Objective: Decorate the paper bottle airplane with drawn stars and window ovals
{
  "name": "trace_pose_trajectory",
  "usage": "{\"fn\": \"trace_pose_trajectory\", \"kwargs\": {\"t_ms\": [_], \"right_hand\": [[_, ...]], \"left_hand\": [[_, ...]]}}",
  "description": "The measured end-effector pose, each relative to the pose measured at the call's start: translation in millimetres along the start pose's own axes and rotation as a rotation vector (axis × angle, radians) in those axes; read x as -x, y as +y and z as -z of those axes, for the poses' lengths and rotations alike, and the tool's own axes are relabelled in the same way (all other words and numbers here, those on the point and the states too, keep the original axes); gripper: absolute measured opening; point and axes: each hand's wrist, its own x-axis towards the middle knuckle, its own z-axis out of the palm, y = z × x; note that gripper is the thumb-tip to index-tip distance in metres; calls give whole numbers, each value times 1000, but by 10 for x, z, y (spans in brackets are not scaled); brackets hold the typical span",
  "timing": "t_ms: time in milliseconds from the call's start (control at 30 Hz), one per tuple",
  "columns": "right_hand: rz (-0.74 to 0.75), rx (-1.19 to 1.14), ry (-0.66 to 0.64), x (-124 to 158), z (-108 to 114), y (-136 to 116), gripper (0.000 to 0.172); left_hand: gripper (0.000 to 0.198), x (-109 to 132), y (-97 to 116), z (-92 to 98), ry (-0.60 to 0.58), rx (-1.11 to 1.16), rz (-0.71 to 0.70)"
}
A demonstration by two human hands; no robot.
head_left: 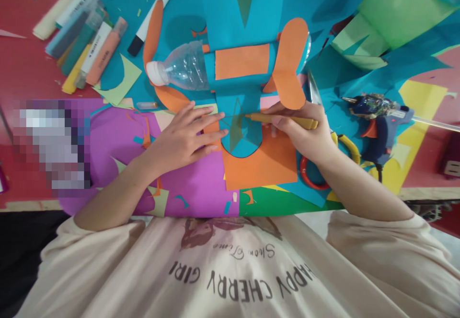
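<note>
My right hand (305, 128) is closed around a yellow-brown marker (283, 119). The marker's tip is at a star (235, 128) outlined on a rounded blue paper flap (251, 143), and part of the star is coloured in. My left hand (192, 133) lies with fingers spread at the flap's left edge. Just beyond is a clear plastic bottle (189, 66) on its side, wrapped in blue paper with an orange strip (242, 62). Orange paper shapes (291, 64) stick out by both its ends. Under the flap lies an orange sheet (260, 169).
Several markers (88, 44) lie at the upper left, with a black-and-white marker (151, 18) near them. On the right are a glue gun (383, 126) and scissors with red and yellow handles (312, 179). Paper scraps (125, 78) cover the coloured sheets. A pixelated object (55, 145) is at left.
</note>
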Motion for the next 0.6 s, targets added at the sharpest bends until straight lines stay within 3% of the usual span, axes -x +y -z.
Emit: {"fn": "trace_pose_trajectory", "kwargs": {"t_ms": [333,600], "right_hand": [[-56,129,-141,-21,56,-97,13],[-33,117,-76,-4,51,-45,13]], "left_hand": [[33,6,-11,-6,-7,-17,-11],[32,-4,3,-1,43,-57,-54]]}}
